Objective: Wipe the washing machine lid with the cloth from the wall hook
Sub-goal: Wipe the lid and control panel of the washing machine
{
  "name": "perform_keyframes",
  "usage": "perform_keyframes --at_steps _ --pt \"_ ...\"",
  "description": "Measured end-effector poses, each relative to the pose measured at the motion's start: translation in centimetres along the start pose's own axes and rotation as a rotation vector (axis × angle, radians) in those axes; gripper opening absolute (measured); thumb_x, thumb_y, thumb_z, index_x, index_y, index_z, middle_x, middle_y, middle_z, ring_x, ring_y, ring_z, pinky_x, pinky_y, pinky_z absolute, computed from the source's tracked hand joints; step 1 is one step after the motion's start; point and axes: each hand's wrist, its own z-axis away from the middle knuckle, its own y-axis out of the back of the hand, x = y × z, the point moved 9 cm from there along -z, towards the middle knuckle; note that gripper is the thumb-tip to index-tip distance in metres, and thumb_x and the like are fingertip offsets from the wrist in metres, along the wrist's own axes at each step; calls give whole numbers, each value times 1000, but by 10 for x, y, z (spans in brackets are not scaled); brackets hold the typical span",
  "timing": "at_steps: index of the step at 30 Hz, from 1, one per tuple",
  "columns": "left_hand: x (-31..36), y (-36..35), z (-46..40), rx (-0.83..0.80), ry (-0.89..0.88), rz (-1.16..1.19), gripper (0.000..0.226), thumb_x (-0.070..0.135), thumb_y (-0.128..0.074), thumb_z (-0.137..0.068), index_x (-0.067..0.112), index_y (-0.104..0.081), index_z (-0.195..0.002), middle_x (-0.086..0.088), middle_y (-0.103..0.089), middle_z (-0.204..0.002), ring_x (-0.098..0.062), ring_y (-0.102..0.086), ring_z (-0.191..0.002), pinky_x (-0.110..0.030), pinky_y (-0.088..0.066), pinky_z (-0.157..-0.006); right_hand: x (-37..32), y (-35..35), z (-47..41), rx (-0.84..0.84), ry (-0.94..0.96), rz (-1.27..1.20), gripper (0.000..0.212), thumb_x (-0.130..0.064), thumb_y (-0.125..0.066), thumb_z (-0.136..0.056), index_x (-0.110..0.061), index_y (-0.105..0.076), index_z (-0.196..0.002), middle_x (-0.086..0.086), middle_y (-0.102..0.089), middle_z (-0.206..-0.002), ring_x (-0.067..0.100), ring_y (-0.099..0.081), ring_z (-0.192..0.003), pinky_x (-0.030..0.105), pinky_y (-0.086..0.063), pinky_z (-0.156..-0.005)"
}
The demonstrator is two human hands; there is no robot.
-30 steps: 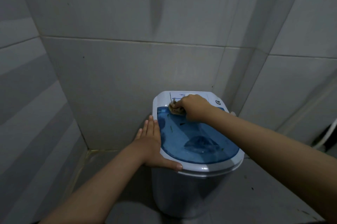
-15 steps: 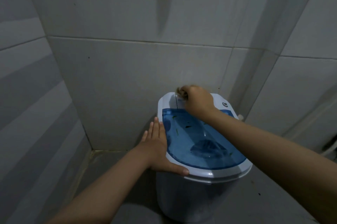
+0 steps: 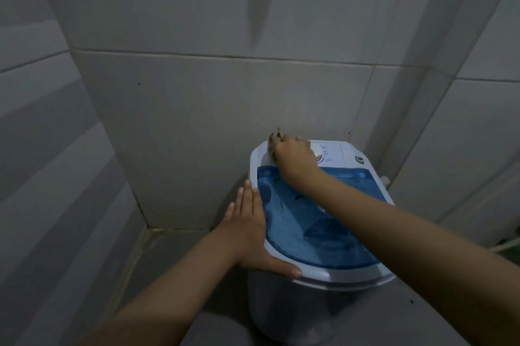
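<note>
right hand (image 3: 295, 161) bunched on cloth (image 3: 274, 139), frame centre | left hand (image 3: 249, 229) flat, bracing washing machine (image 3: 281, 314) | wiping step; next likely sweeps blue lid (image 3: 295, 236)

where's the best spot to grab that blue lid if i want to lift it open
Probably the white front rim of the blue lid, coming from the near side with fingers hooked under its edge. The lip overhangs the drum there, while the far edge meets the control panel, which likely holds the hinge. The right hand and cloth work at that far end.
</note>
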Motion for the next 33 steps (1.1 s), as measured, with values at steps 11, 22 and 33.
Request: perform_keyframes --at_steps 11,22,33 --pt "0 0 2 36 -3 13 152 83 -62 -51 8 37 -138 -12 47 -144 -28 36 -136 -43 12 -115 -22 9 50 -130 147 -117 41 0 -48 -86 -9 -54 -126 16 -59 -120 38 -61 -102 39 -50 -74" --pt "-3 0 1 75 -3 29 154 85 -61 -48 7 35 -139 -12 45 -146 -26 36 -137 -44 10 -117 -33 28 108 -181 330 -103 50 -3 -48 -88 -16 -46 -135 8 -53 -131 32 -56 -110 39 -49 -80" --pt "-3 0 -1 94 -14 58 155 81 -66 -48 8 35 -140 -11 45 -146 -25 36 -137 -43 12 -114 -36 25 147 -250 471 -36 44 -19 -55 -89 -15 -48 -132 8 -51 -131 29 -51 -117 41 -47 -91"
